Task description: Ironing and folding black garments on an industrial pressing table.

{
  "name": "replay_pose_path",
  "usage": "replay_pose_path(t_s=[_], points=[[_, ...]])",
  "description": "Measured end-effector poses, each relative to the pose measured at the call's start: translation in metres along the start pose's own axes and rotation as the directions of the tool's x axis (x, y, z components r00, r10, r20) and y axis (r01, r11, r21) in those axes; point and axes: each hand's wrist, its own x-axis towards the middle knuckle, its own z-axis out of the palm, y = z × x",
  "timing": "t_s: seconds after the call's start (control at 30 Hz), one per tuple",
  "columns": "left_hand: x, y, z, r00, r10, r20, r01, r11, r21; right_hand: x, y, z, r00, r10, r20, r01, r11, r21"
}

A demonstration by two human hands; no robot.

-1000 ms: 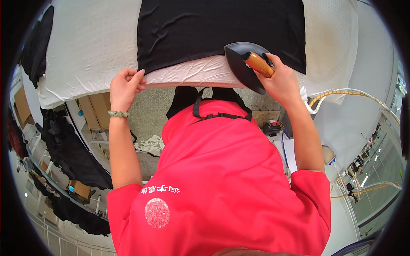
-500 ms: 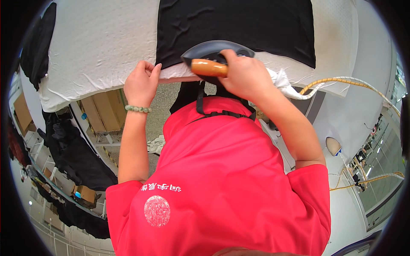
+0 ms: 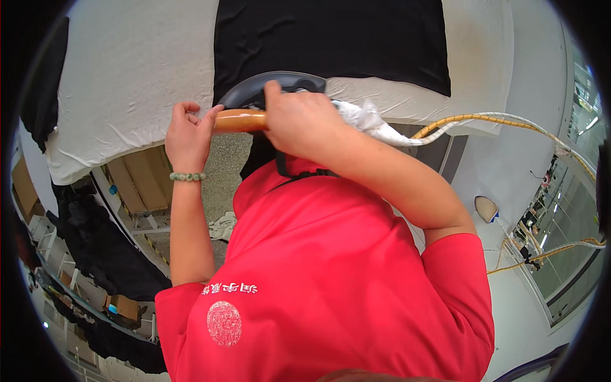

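My right hand [image 3: 305,121] is closed round the iron [image 3: 273,83], a dark grey body with a glossy orange-brown wooden handle. The iron rests at the near left corner of a black cloth [image 3: 337,38] laid flat on the padded white ironing table [image 3: 140,70]. My left hand [image 3: 189,137], with a green bead bracelet at the wrist, is just left of the handle's end, beside that corner. Its thumb stands apart from its half-bent fingers, and nothing shows between them. Where the iron covers the cloth's corner, the cloth is hidden.
White wrapping [image 3: 366,118] and yellow and white hoses [image 3: 484,119] run right from the iron. More black cloth [image 3: 44,89] hangs over the table's far left. Cardboard boxes [image 3: 140,178] and black garments [image 3: 105,239] lie below on the left. A second iron [image 3: 487,209] rests at the right.
The iron, in my right hand, has slid left along the cloth's near edge to its corner. My left hand's thumb and fingers, together at the corner before, have parted. The view has shifted slightly.
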Motion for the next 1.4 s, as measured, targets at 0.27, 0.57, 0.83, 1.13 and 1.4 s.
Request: replay_pose_path(t_s=[0.27, 0.57, 0.83, 1.13, 1.4], points=[[0.004, -0.004, 0.014, 0.99, 0.116, -0.076, -0.108, 0.989, 0.099, -0.093, 0.127, -0.024, 0.895, 0.432, -0.109, -0.435, 0.9, -0.006], [-0.041, 0.05, 0.039, 0.97, -0.144, 0.195, 0.235, 0.749, -0.619, -0.206, 0.282, -0.031, 0.727, 0.644, -0.238, -0.59, 0.764, 0.261], [-0.1, 0.247, 0.185, 0.873, -0.175, 0.454, 0.459, -0.013, -0.888, -0.244, 0.389, -0.048, 0.708, 0.637, -0.304, -0.496, 0.756, 0.427], [-0.078, 0.274, 0.228, 0.829, -0.431, 0.356, 0.405, 0.025, -0.914, -0.232, 0.393, -0.061, 0.807, 0.508, -0.301, -0.449, 0.859, 0.246], [-0.083, 0.269, 0.221, 0.865, -0.466, 0.189, 0.32, 0.219, -0.922, -0.162, 0.31, -0.075, 0.932, 0.347, -0.103, -0.339, 0.937, 0.083]])
